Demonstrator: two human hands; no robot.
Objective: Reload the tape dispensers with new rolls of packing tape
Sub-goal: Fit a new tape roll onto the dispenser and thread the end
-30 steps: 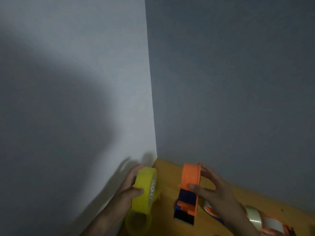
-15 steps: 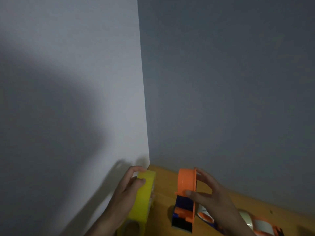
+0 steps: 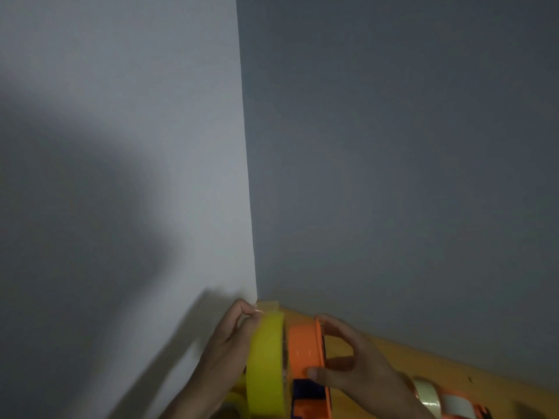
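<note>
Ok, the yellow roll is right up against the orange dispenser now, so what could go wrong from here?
1. The left hand pinches the yellow roll only near its top edge; it could slip or tilt as it goes onto the orange dispenser.
2. The right hand holds the dispenser up off the table, so a sideways push may twist it.
3. The camera mostly sees wall; the work sits at the frame's bottom edge, so alignment is hard to check.
</note>
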